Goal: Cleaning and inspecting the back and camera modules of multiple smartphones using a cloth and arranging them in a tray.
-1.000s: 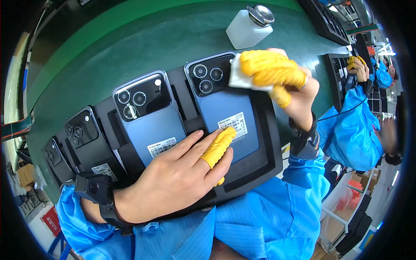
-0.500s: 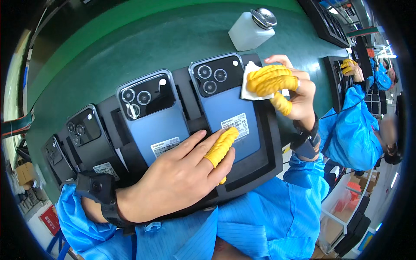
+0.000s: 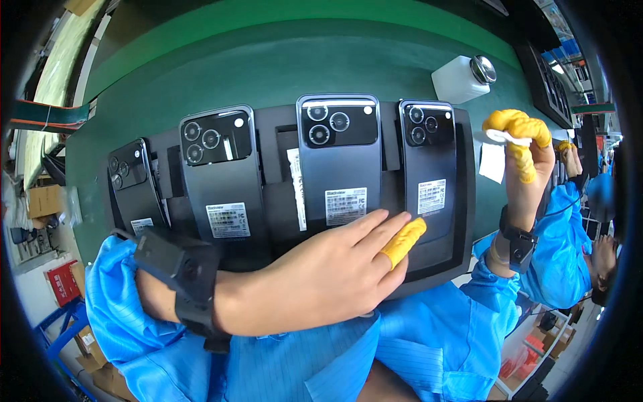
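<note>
Several dark blue-grey smartphones lie back up in a black foam tray (image 3: pixel 466 201), their camera blocks at the far end. My left hand (image 3: pixel 321 271) reaches across the near side of the tray, fingers stretched out. Its yellow-cotted fingertip is at the lower back of the rightmost phone (image 3: pixel 439 161); contact is hard to make out. The phone beside it (image 3: pixel 340 167) is partly covered by that hand. Raised right of the tray, my right hand (image 3: pixel 526 157) wears yellow finger cots and pinches a folded white wipe (image 3: pixel 508 138).
A white dispenser bottle with a metal cap (image 3: pixel 462 79) stands on the green bench (image 3: pixel 268 74) beyond the tray. A white sheet (image 3: pixel 492 163) shows near my right hand. At the right, a co-worker in a blue garment (image 3: pixel 559 261) sits close by; dark trays (image 3: pixel 546 87) stand further back.
My right hand has lifted the wipe off the rightmost phone and moved right, clear of the tray. My left hand stays low over the phones. The whole view has shifted.
</note>
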The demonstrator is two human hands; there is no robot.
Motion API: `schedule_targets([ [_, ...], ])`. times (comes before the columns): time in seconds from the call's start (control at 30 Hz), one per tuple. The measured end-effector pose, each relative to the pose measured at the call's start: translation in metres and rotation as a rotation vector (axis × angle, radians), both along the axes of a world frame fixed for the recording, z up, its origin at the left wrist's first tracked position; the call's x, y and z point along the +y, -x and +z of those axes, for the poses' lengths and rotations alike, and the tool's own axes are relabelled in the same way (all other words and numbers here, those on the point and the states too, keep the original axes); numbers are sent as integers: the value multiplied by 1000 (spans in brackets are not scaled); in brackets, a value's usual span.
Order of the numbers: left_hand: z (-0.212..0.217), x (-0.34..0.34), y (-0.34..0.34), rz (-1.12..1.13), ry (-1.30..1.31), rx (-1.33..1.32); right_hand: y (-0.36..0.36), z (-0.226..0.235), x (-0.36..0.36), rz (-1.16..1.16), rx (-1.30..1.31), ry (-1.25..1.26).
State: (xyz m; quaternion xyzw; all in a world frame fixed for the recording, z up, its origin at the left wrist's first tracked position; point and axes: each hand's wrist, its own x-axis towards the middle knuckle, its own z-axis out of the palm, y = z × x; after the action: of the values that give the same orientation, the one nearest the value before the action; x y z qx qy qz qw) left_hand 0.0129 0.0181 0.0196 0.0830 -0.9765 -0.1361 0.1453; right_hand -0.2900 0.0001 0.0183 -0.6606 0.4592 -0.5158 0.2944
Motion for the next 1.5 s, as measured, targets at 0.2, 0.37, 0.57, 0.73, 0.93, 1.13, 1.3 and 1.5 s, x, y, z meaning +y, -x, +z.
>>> schedule_targets([
  [0.2, 16, 6, -36, -4, 49, -152, -20, 7, -14, -8, -43, -109],
  [0.37, 9, 10, -55, 66, 3, -156, -34, 12, -20, 65, 38, -60],
  [0.57, -12, 14, -53, 40, 3, -65, -103, 22, -40, 229, 351, 127],
  [0.73, -20, 15, -52, 71, 0, -22, -129, 3, -55, 467, 698, 407],
  [0.93, -24, 20, -49, 101, -2, 5, -131, 5, -55, 550, 697, 328],
  [1.13, -24, 19, -52, 103, 19, -5, -135, 4, -60, 550, 684, 287],
  [1.3, -26, 18, -53, 91, 21, -3, -140, 2, -54, 526, 640, 271],
  [1.5, -25, 17, -53, 92, 5, 21, -138, 6, -39, 582, 504, 119],
])
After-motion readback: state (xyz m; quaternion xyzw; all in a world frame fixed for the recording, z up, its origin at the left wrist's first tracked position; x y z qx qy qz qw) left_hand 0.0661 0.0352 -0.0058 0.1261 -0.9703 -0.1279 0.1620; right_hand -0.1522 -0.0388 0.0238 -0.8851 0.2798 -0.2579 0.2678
